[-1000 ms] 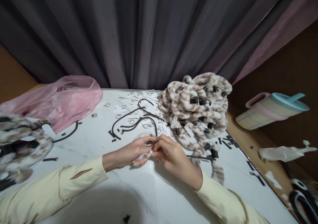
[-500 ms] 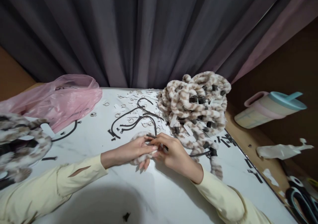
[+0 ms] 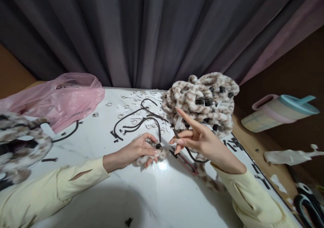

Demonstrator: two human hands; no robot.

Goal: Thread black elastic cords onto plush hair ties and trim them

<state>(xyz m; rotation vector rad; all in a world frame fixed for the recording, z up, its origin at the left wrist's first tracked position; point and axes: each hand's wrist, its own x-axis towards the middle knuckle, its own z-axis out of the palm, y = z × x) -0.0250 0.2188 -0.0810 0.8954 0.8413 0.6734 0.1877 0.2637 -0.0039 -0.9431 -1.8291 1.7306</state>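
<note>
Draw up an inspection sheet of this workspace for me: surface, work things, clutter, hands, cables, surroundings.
Surface: glossy white marbled table.
Job's things: brown-and-white fluffy piece with black end; thin black cord; slim reddish tool; brown-and-white fluffy coils piled right.
Clutter: small metallic-looking rings, short black offcuts, translucent pink plastic bag.
Hands: left hand holds the fluffy piece; right hand is at the cord, index finger extended, above the tool; its grip is unclear.
Cables: nothing seen, only cords.
Surroundings: dark grey pleated curtain behind; pale tumbler with blue lid at right.

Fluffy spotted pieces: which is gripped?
The piece in the left hand, under its thumb; the others lie in the left pile and right pile.
</note>
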